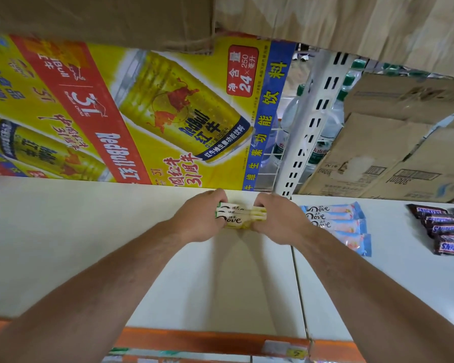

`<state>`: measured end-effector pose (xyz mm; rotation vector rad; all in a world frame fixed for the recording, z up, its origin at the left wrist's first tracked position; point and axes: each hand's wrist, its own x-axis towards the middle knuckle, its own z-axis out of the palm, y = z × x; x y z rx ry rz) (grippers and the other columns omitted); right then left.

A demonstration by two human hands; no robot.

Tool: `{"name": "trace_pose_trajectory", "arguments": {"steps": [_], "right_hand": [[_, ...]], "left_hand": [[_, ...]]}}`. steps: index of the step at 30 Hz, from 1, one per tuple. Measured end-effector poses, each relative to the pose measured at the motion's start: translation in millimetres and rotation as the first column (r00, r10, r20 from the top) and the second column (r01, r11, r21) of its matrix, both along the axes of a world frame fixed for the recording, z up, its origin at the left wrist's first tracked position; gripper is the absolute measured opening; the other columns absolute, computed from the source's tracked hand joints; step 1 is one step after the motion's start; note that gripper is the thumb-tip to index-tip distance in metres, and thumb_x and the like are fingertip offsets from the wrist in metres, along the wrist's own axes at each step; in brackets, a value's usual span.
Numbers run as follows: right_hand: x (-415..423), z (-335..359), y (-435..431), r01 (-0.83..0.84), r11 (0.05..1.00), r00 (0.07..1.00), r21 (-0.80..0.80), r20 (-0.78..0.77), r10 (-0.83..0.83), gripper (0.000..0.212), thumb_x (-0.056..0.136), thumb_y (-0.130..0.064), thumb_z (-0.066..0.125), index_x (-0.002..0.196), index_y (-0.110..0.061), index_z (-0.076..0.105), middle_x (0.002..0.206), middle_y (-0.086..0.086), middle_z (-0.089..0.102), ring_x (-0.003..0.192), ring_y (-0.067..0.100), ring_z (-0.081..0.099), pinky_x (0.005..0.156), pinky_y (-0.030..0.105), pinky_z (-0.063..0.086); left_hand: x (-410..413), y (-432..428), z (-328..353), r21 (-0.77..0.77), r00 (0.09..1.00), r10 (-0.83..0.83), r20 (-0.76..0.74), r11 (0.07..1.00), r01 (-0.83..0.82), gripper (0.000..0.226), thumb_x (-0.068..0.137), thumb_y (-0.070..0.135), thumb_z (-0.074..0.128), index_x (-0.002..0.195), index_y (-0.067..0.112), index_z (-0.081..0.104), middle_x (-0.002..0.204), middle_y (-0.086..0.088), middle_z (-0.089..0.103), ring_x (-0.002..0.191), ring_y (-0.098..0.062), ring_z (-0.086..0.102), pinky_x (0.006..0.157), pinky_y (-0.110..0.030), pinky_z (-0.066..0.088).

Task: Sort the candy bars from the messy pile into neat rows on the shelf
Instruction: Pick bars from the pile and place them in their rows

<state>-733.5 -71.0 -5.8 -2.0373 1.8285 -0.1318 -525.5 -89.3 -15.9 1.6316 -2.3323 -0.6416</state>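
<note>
A small stack of green-and-cream Dove bars [237, 215] lies at the back of the white shelf [89, 244]. My left hand [199, 218] grips the stack's left end and my right hand [278, 218] grips its right end, so both ends are hidden by fingers. To the right, a row of light-blue Dove bars [338, 226] lies overlapped on the shelf. Farther right, a row of brown Snickers bars [446, 229] lies overlapped near the frame's edge.
A yellow Red Bull carton [142, 113] stands behind the shelf's back edge. A white slotted upright [307, 132], water bottles [286, 132] and cardboard boxes [391, 153] stand at the back right. An orange price rail [220, 341] runs along the shelf's front.
</note>
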Motion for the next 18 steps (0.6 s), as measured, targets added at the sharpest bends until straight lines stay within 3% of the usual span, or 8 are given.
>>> {"name": "trace_pose_trajectory", "arguments": {"steps": [4, 9, 11, 14, 18], "right_hand": [[1.3, -2.3, 8.1, -0.023, 0.998, 0.999, 0.05, -0.022, 0.025, 0.04, 0.082, -0.042, 0.067, 0.116, -0.026, 0.052, 0.109, 0.0, 0.053, 0.102, 0.021, 0.055, 0.082, 0.038, 0.049], [9.0, -10.9, 18.6, -0.022, 0.999, 0.998, 0.03, 0.068, 0.02, 0.035, 0.086, -0.04, 0.063, 0.118, -0.029, 0.054, 0.108, -0.003, 0.054, 0.099, 0.018, 0.055, 0.081, 0.034, 0.047], [8.5, -12.8, 20.6, -0.012, 1.0, 0.996, 0.01, 0.086, 0.011, 0.035, 0.088, -0.039, 0.062, 0.12, -0.03, 0.053, 0.109, -0.004, 0.056, 0.101, 0.017, 0.055, 0.081, 0.033, 0.045], [-0.3, -12.5, 20.4, 0.13, 0.991, 0.96, 0.016, 0.249, -0.13, 0.031, 0.085, -0.036, 0.066, 0.114, -0.031, 0.059, 0.105, -0.007, 0.06, 0.096, 0.014, 0.057, 0.077, 0.029, 0.046], [-3.2, -14.1, 21.3, 0.2, 0.978, 0.924, 0.054, 0.322, -0.207, 0.021, 0.085, -0.031, 0.067, 0.105, -0.029, 0.062, 0.095, -0.008, 0.061, 0.079, 0.01, 0.058, 0.059, 0.025, 0.043]], "left_hand": [[14.5, 7.2, -7.0, -0.027, 0.998, -0.01, 0.054, 1.0, 0.011, 0.042, 0.082, 0.035, 0.068, 0.12, 0.031, 0.049, 0.108, 0.008, 0.057, 0.102, -0.015, 0.047, 0.083, -0.034, 0.046], [10.5, 15.3, -10.6, 0.091, 0.988, -0.009, -0.157, 0.996, 0.023, 0.035, 0.083, 0.023, 0.069, 0.116, 0.029, 0.058, 0.106, 0.006, 0.058, 0.094, -0.012, 0.056, 0.082, -0.029, 0.048], [11.5, 17.5, -11.5, 0.105, 0.973, 0.01, -0.23, 0.994, 0.014, 0.031, 0.085, 0.022, 0.067, 0.114, 0.029, 0.059, 0.103, 0.008, 0.061, 0.089, -0.008, 0.057, 0.075, -0.021, 0.047], [17.7, 17.2, -10.2, 0.139, 0.948, 0.08, -0.308, 0.99, -0.038, 0.024, 0.089, 0.02, 0.066, 0.11, 0.029, 0.06, 0.088, 0.015, 0.063, 0.068, -0.002, 0.056, 0.056, -0.008, 0.039], [16.3, 15.3, -14.0, 0.116, 0.946, 0.111, -0.303, 0.99, -0.079, 0.02, 0.093, 0.019, 0.062, 0.111, 0.025, 0.061, 0.084, 0.016, 0.061, 0.063, -0.002, 0.055, 0.051, -0.008, 0.037]]}}
